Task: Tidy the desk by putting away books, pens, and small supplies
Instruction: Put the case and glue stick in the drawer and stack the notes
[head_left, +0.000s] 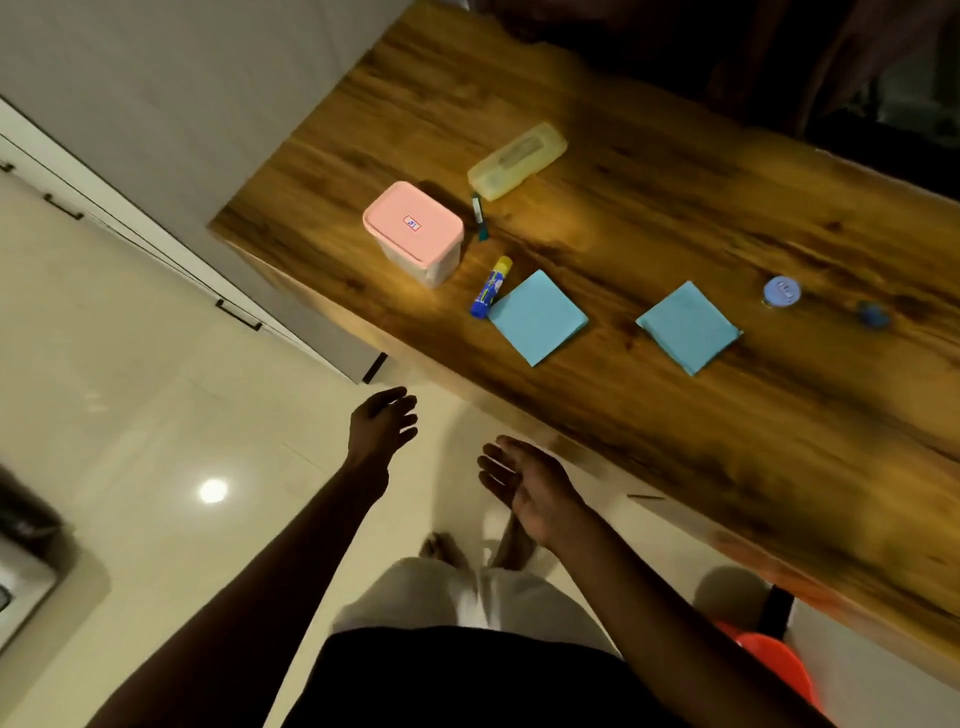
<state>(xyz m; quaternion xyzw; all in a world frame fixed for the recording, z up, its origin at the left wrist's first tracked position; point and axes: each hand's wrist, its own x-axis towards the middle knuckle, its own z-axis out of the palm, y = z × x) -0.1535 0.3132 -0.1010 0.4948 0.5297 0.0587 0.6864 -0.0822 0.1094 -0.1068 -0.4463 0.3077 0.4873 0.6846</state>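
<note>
L hand (384, 423) & R hand (524, 480) both loose-fingered, empty, over floor (156, 415) just short of desk (675, 457) edge. Glue stick (491, 287) lies beyond them on desk, btwn pink-lidded box (415, 234) & blue paper pad (537, 318).

I log my left hand (383, 427): arm stretched forward, fingers loosely spread, empty. I log my right hand (527, 486): palm turned toward the left, fingers relaxed, empty. Both near, not touching.

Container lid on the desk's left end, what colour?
Pink lid, small blue-and-red sticker on top; head view.
</note>
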